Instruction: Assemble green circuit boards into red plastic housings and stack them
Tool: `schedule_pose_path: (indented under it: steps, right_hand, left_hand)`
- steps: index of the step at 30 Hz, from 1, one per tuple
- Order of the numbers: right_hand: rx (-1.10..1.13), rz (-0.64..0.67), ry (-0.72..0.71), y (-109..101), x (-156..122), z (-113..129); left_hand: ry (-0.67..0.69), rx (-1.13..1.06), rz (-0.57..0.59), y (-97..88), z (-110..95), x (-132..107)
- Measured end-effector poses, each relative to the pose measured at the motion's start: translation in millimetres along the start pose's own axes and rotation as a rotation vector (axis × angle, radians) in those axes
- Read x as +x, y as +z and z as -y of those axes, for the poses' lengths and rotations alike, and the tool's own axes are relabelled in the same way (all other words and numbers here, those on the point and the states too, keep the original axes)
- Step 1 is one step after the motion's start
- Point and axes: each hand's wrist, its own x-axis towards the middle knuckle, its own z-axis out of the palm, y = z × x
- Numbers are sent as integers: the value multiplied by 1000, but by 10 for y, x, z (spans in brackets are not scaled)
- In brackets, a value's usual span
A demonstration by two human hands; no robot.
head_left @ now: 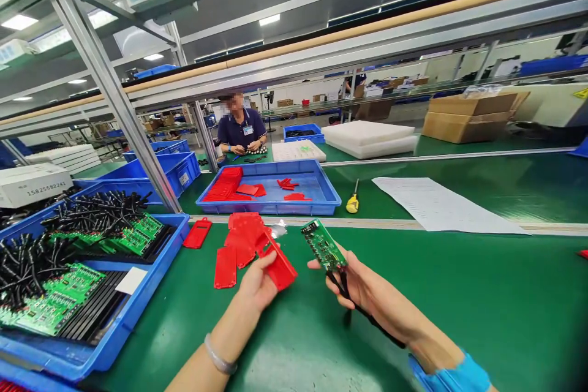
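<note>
Head view: my left hand curls around a red plastic piece (282,271), thumb on top (261,282). My right hand (367,291), partly closed, grips the near end of a green circuit board (324,246), apart from the red piece; holding it there seems to leave most of the component side uncovered. Black cables (342,286) trail from that end toward my right wrist. Loose red pieces (241,236) lie on the surface (294,343) just beyond my left hand, probably for easy reach. Left of that hand, a blue bin (147,294) holds more boards (68,297), likely grouped to save room.
</note>
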Motion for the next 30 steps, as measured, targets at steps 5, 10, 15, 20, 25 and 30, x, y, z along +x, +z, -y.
schedule_pose_path:
  steps: [5,10,15,20,25,30]
  right_hand:
    - [-844,-90,-166,148,-32,-200]
    - [-1200,-113,-315,280,-25,-428]
    - [-1312,-126,-428,297,2,-569]
    - [-1327,-124,-472,352,0,-660]
    - [-1293,-109,-414,404,-29,-716]
    - [-1036,-76,-279,356,-15,-594]
  left_hand:
    - [25,-158,173,-63,252,-104]
    - [97,-136,367,-34,273,-244]
    - [117,-144,441,-20,287,-299]
    - [162,-99,367,-6,324,-308]
    - [216,-62,242,17,372,-297]
    - [215,-47,240,5,353,-265]
